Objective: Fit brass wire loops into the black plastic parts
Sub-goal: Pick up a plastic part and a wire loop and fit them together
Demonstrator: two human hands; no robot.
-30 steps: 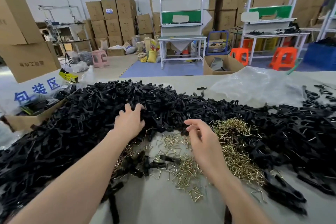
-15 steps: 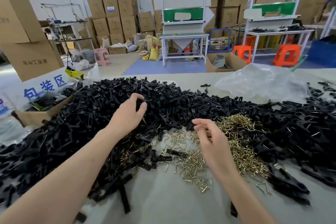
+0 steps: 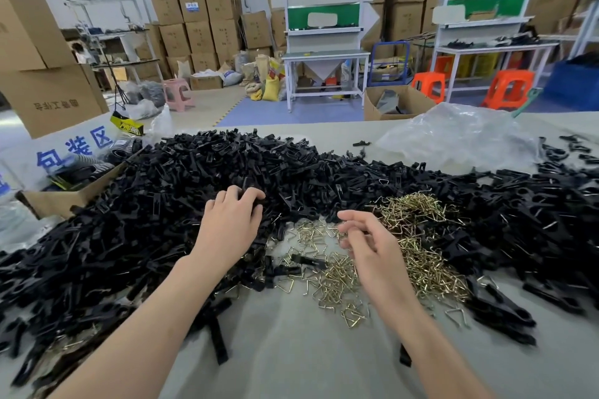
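The left hand (image 3: 231, 223) has curled its spread fingers down around black plastic parts (image 3: 155, 204) in the heap.

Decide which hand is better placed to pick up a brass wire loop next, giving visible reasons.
Right, most likely. The right hand hovers directly over the brass wire loops, fingers loosely curled. The left hand grips black plastic parts off to their left.

a factory packing floor: stacked brown cardboard cartons (image 3: 197, 19), white metal workbenches (image 3: 324, 55), orange plastic stools (image 3: 507, 87).
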